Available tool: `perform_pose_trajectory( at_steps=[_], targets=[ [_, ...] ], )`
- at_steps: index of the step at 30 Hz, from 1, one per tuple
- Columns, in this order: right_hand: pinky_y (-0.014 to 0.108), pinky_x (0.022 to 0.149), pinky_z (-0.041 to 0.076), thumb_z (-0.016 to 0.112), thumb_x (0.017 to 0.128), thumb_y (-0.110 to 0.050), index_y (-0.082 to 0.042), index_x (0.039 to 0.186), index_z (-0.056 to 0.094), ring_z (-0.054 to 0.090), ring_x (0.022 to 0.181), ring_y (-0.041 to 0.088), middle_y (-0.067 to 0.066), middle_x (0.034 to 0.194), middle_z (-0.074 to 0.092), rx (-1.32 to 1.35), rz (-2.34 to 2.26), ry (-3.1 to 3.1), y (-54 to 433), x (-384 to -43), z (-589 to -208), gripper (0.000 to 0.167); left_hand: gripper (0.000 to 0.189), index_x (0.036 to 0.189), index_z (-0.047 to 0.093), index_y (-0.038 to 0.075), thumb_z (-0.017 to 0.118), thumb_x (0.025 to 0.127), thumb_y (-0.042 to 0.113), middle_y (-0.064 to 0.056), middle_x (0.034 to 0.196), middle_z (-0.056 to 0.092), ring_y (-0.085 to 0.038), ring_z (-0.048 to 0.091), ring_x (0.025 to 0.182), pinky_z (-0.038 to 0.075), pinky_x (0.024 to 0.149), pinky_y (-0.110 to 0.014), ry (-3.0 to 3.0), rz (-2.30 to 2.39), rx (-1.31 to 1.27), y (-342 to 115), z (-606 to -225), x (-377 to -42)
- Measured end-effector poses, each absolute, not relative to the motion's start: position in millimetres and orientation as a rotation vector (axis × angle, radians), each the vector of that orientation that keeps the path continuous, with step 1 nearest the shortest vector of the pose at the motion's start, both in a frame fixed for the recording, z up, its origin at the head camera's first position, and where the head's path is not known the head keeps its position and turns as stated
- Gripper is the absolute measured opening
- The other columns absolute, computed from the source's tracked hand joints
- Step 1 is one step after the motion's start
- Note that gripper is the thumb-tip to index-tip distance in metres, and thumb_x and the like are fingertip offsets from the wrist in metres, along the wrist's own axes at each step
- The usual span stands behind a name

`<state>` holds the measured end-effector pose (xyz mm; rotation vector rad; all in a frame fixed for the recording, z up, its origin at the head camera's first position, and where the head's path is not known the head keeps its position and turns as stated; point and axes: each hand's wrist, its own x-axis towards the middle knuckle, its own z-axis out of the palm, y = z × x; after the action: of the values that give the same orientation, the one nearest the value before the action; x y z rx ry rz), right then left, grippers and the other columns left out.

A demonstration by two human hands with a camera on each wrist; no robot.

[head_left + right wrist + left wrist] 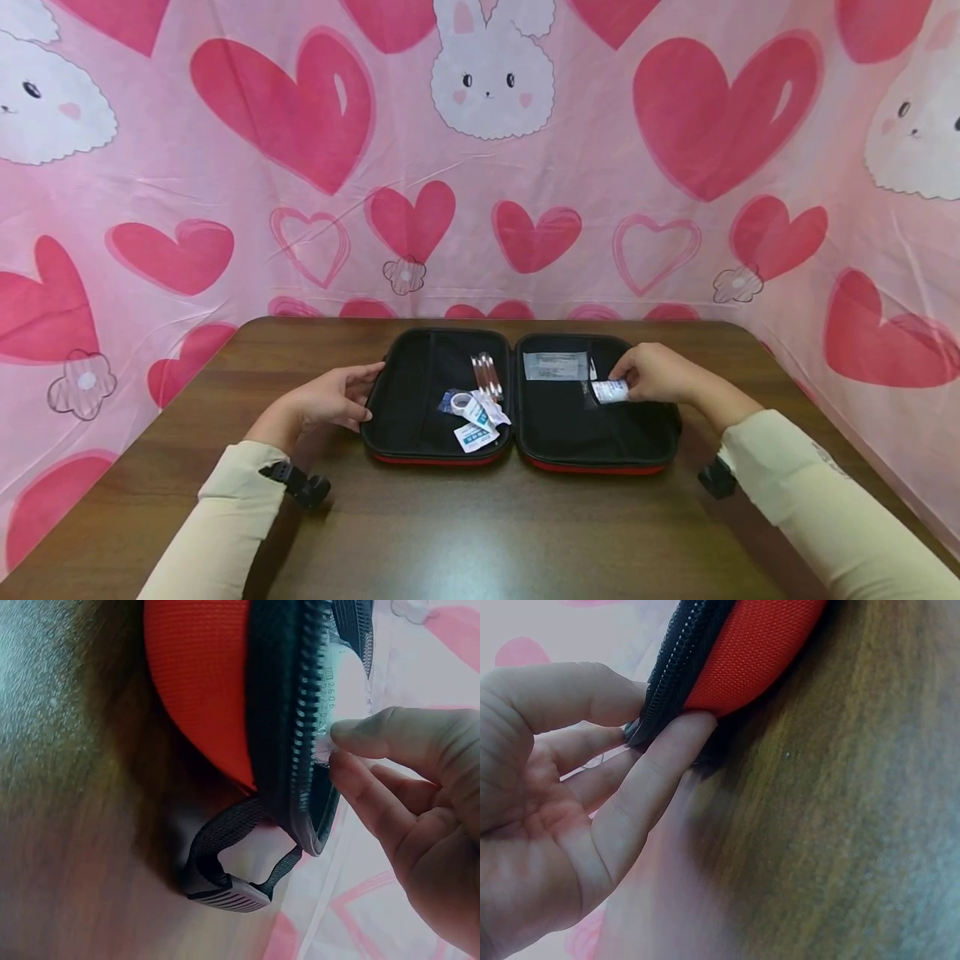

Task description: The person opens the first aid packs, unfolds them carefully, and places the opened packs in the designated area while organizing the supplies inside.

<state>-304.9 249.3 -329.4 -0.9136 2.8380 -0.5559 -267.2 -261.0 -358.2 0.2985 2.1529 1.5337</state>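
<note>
An unzipped case (390, 400) with black lining and a red shell lies spread flat on the table, its two halves side by side. My left hand (333, 400) pinches the outer edge of the left half; in the left wrist view the fingers grip its zipper rim (676, 682) and red shell. Over the right half, my right hand (663, 375) pinches a small white roll in clear wrapping (609, 391), with printing on it. In the right wrist view this wrapped roll (345, 682) shows just behind the zipper, between thumb and fingertips.
In the left half lie brown-filled swab sticks (486, 375), a white tape roll (461, 403) and several blue-and-white sachets (476, 437). A flat clear packet (555, 366) sits in the right half. A strap handle (225, 847) sticks out from the case onto the wooden table (420, 533).
</note>
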Motion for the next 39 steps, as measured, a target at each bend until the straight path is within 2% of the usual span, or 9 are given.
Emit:
perform_pose_trajectory(
  at_steps=[5,13,19,22,26,33,39],
  targets=[
    [0.033,0.068,0.057,0.080,0.073,-0.003,0.000,0.092,0.075,0.063,0.074,0.013,0.003,0.083,0.070,-0.864,-0.616,2.795,247.3,-304.4,-329.0,0.020,0.088,0.155,0.017,0.002,0.065,0.082,-0.014,-0.031,0.153,0.023,-0.032,0.059,0.111,0.055,0.083,-0.047,2.145,1.541,0.303,-261.4,-359.3,-267.8],
    [0.026,0.066,0.054,0.079,0.075,-0.005,0.003,0.097,0.074,0.063,0.075,0.012,0.004,0.085,0.071,-0.826,-0.780,2.671,246.1,-304.3,-338.4,0.024,0.088,0.155,0.016,0.001,0.064,0.082,-0.014,-0.031,0.154,0.022,-0.030,0.060,0.109,0.055,0.083,-0.048,2.132,1.554,0.305,-260.8,-359.8,-266.9],
    [0.028,0.066,0.053,0.078,0.076,-0.004,0.004,0.100,0.071,0.062,0.075,0.013,0.003,0.083,0.070,-0.794,-0.780,2.675,240.5,-303.5,-339.5,0.026,0.088,0.155,0.016,0.001,0.064,0.083,-0.013,-0.032,0.154,0.020,-0.031,0.059,0.111,0.056,0.082,-0.046,2.144,1.537,0.314,-259.0,-359.9,-266.6],
    [0.031,0.068,0.055,0.078,0.076,-0.005,0.005,0.103,0.070,0.064,0.078,0.015,0.005,0.089,0.070,-0.787,-0.767,2.688,241.1,-303.0,-338.6,0.030,0.088,0.155,0.017,0.001,0.064,0.083,-0.013,-0.031,0.154,0.021,-0.031,0.059,0.110,0.056,0.082,-0.046,2.156,1.531,0.305,-259.5,-359.7,-266.7],
    [0.034,0.072,0.057,0.080,0.076,-0.007,0.005,0.106,0.069,0.066,0.081,0.017,0.009,0.094,0.070,-0.675,-0.827,2.676,242.9,-301.3,-337.2,0.034,0.088,0.155,0.018,0.002,0.065,0.082,-0.014,-0.030,0.154,0.023,-0.030,0.059,0.110,0.056,0.083,-0.046,2.158,1.533,0.290,-260.5,-360.1,-267.4],
    [0.035,0.070,0.059,0.072,0.077,0.008,0.014,0.105,0.064,0.066,0.074,0.018,0.013,0.087,0.067,-0.344,-1.146,2.503,235.9,-299.2,-340.1,0.030,0.088,0.154,0.019,0.002,0.066,0.082,-0.013,-0.031,0.153,0.024,-0.030,0.059,0.111,0.056,0.082,-0.045,2.175,1.514,0.301,-261.4,-360.8,-268.6],
    [0.036,0.071,0.059,0.071,0.075,0.011,0.016,0.104,0.062,0.064,0.074,0.017,0.014,0.088,0.067,-0.249,-1.232,2.498,225.7,-299.8,-344.8,0.030,0.088,0.155,0.019,0.002,0.065,0.082,-0.014,-0.030,0.153,0.025,-0.030,0.060,0.110,0.056,0.082,-0.046,2.161,1.527,0.294,-260.6,-361.0,-268.0]
  ],
)
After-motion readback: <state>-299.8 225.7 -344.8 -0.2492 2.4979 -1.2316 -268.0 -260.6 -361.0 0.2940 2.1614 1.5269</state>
